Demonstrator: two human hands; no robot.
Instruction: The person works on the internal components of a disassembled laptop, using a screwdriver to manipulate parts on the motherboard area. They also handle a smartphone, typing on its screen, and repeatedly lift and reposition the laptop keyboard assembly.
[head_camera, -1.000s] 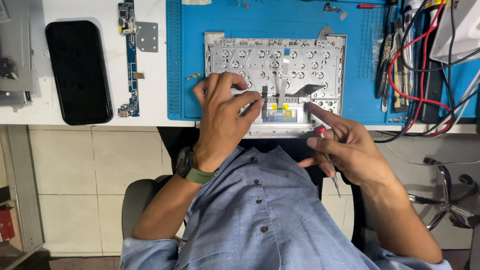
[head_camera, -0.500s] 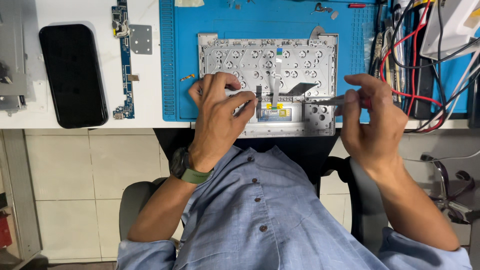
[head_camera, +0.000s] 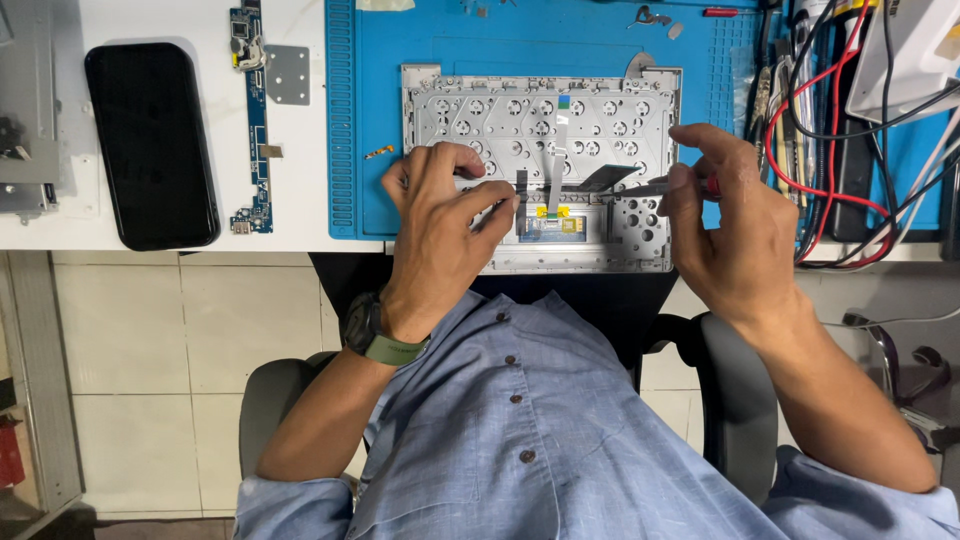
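Observation:
A silver laptop keyboard frame (head_camera: 600, 110) lies bottom side up on a blue work mat (head_camera: 400, 60), with thin ribbon cables running down its middle. My left hand (head_camera: 440, 230) rests on its lower left part, fingertips pressing near a small yellow-tabbed board (head_camera: 555, 218). My right hand (head_camera: 735, 225) is at the frame's right edge and grips a red-handled screwdriver (head_camera: 655, 187) whose metal tip points left toward the frame's lower middle.
A black phone (head_camera: 150, 140) lies face up on the white desk at the left, beside a narrow blue circuit board (head_camera: 252, 120) and a small metal plate (head_camera: 288, 75). Red and black cables (head_camera: 830, 130) and tools crowd the right side. The desk edge runs just below the frame.
My right hand rose from below the desk edge to the frame's right side, bringing the screwdriver tip over the frame. My left hand stayed in place.

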